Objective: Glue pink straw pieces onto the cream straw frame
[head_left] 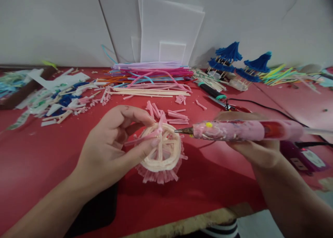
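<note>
My left hand (114, 144) pinches a round wheel-like frame (170, 163) of pale strips by its left side, thumb over the front and fingers behind. Short pink pipe-cleaner pieces (160, 177) fringe its lower edge, and more pink pieces stick up at the top near my thumb. Wrapped in my right hand (255, 151) is a pink glue gun (229, 130), lying level. Its dark metal nozzle points left and sits at the upper right rim of the frame; whether it touches cannot be made out.
Cut pink pieces (178, 116) lie just behind the frame. Pipe cleaners (153, 71) and wooden sticks (151, 91) are stacked by the wall. Blue-roofed models (227, 54), pliers (221, 103), a black cord and a purple power strip (303, 158) are rightward; scraps (62, 99) lie left.
</note>
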A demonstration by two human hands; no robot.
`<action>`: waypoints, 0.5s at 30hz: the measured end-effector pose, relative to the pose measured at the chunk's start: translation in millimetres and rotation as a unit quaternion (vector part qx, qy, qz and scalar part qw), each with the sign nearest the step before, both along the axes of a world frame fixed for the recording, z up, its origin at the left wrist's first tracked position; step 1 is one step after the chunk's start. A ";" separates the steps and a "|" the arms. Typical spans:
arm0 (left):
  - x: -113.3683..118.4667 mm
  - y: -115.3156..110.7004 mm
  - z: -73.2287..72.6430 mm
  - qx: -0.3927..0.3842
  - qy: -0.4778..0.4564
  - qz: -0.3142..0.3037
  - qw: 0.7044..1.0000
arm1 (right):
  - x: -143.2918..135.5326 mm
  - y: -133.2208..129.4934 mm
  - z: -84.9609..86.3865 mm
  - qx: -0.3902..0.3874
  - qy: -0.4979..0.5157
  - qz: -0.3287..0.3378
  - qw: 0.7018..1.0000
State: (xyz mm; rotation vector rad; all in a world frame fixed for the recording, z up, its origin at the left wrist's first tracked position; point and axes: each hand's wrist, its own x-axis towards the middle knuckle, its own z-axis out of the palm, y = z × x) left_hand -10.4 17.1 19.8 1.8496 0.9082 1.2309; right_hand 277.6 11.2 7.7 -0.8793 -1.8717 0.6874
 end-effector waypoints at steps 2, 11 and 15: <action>0.4 -0.3 0.0 0.001 0.000 0.004 1.000 | 3.7 -0.6 0.5 0.023 -0.009 0.003 1.000; 0.0 -1.8 -0.1 -0.005 -0.001 0.012 1.000 | 6.4 3.1 -3.1 0.025 -0.014 0.033 0.999; -0.4 -2.0 -1.2 -0.005 0.002 0.015 1.000 | 6.6 3.5 -1.4 0.030 -0.021 0.038 0.999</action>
